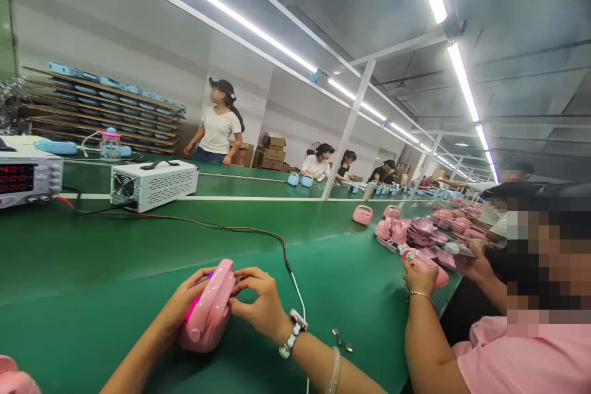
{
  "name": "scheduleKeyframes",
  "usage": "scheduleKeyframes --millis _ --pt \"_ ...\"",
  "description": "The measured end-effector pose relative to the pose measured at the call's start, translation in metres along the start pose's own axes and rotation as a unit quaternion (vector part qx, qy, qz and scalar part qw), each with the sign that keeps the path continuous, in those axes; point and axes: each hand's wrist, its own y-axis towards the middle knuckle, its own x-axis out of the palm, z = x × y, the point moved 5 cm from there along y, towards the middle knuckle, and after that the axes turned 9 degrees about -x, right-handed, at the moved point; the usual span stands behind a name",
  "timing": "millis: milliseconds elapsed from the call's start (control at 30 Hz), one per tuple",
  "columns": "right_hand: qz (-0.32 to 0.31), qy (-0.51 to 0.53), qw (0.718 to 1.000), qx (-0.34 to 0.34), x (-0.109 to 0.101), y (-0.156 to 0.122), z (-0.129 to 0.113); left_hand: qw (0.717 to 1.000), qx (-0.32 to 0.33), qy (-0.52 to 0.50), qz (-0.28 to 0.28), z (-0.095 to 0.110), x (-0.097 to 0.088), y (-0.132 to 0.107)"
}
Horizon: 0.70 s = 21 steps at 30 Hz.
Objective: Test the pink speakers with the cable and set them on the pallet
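A pink portable speaker with a carrying handle is held tilted just above the green bench, its far left side glowing pink and purple. My left hand is closed around its left side, the fingers partly hidden behind it. My right hand has thumb and fingers curled against the speaker's right side near the handle; I cannot make out anything small between the fingertips. A white cable, joined to red and black wires, runs down the bench and passes behind my right wrist.
Small black connectors lie right of my right forearm. A white power unit and a power supply with a red display stand at the back left. At right, a co-worker's hand holds a pink casing beside piled pink parts.
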Motion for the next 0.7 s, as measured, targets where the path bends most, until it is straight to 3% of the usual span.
scheduleKeyframes --millis 167,267,567,700 --pt "-0.006 -0.011 1.000 0.020 -0.006 -0.001 -0.002 1.000 -0.015 0.003 0.009 0.003 0.005 -0.007" --pt "-0.018 -0.020 0.998 0.049 -0.020 -0.007 -0.004 1.000 -0.016 0.012 0.012 0.003 0.005 -0.009" --pt "0.065 -0.073 0.988 0.119 -0.118 -0.047 0.006 0.999 0.002 0.028 0.020 0.001 0.002 -0.004" --pt "0.119 0.052 0.970 0.204 -0.139 -0.057 0.019 1.000 -0.003 0.024 0.010 -0.003 0.001 -0.001"
